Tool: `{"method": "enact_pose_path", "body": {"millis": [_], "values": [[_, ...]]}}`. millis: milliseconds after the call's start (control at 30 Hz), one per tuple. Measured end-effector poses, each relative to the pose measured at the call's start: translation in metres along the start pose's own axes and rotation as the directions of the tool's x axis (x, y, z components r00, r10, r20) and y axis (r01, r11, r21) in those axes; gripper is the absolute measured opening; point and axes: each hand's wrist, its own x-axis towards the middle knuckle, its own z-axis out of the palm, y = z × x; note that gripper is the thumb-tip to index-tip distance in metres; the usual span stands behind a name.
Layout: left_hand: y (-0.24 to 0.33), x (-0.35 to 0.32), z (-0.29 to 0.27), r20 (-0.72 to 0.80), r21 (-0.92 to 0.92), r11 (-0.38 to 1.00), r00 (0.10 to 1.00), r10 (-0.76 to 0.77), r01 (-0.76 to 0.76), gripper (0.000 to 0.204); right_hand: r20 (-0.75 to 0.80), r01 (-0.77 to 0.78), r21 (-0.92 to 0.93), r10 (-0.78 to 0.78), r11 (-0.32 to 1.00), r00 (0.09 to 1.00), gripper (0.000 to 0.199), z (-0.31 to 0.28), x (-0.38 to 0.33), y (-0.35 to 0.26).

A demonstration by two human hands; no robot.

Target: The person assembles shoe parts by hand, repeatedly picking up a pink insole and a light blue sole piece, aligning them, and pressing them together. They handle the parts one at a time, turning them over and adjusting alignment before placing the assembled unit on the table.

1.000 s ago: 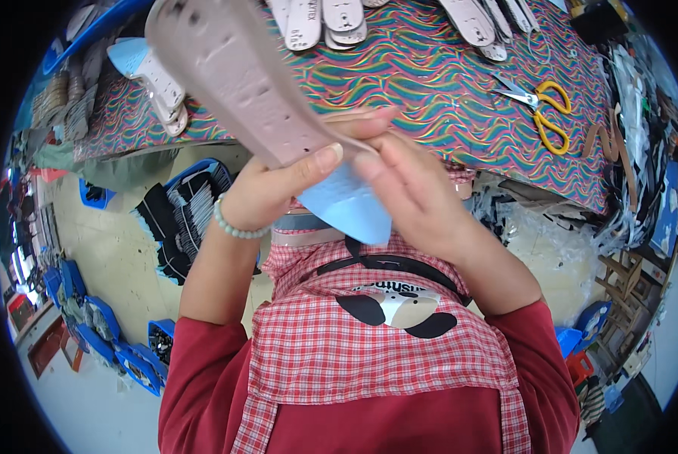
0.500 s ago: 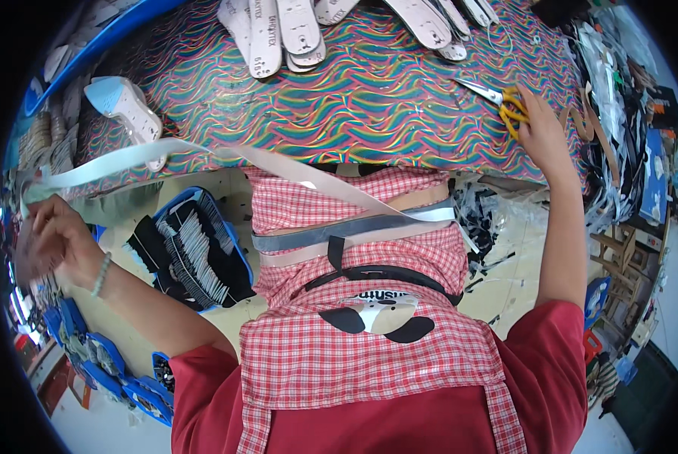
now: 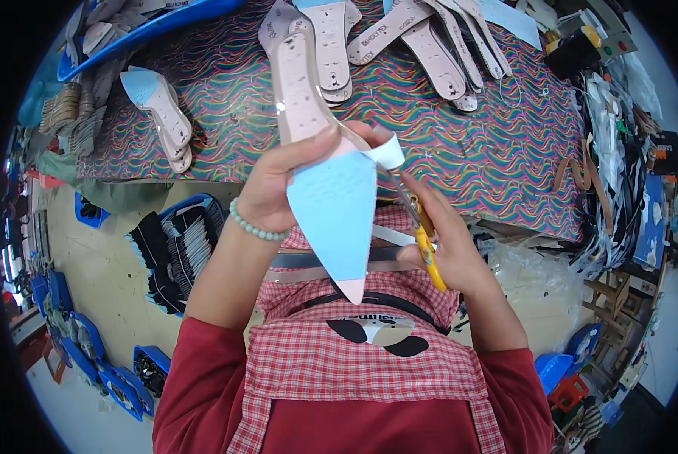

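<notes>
Below left on the floor, blue bins [image 3: 174, 250] packed with dark stacked pieces. Over the lap, left hand [image 3: 278, 185] clamped on a pointed insole [image 3: 320, 151], blue-lined toe down, steadied for trimming. Beside it, right hand [image 3: 449, 246] closed on yellow-handled scissors [image 3: 418, 227], blades at the white tape curl [image 3: 384, 151]. Beyond, more insoles [image 3: 422, 45] loose on the patterned table [image 3: 505, 151].

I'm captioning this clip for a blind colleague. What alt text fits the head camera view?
A person's left hand holds up a pointed shoe insole with a light blue forepart, while the right hand works yellow-handled scissors at a white strip on its edge. Beyond lies a table with a wavy multicoloured cover bearing more insoles.
</notes>
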Motion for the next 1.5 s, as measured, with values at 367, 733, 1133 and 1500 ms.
{"method": "enact_pose_path", "body": {"millis": [367,733,1133,1500], "values": [[-0.011,-0.005,-0.001,-0.121,0.488,0.851,0.95,0.287,-0.195,0.041,-0.506,-0.284,-0.466,0.011,0.838,0.863,0.052,-0.053,0.003,0.042],[-0.041,-0.009,0.028,0.017,0.66,0.667,0.894,0.448,-0.347,0.065,-0.251,0.221,-0.093,-0.238,0.971,0.938,0.019,0.021,0.03,-0.003],[0.041,-0.063,0.037,0.696,0.334,0.742,0.683,0.221,-0.581,0.054,0.465,-0.071,0.597,-0.273,0.799,0.842,0.025,0.091,0.025,0.0],[0.137,-0.137,-0.123,0.139,0.457,-0.846,0.918,0.372,0.273,0.031,-0.367,0.133,-0.09,-0.157,0.987,0.917,0.027,0.007,0.122,0.068]]}}
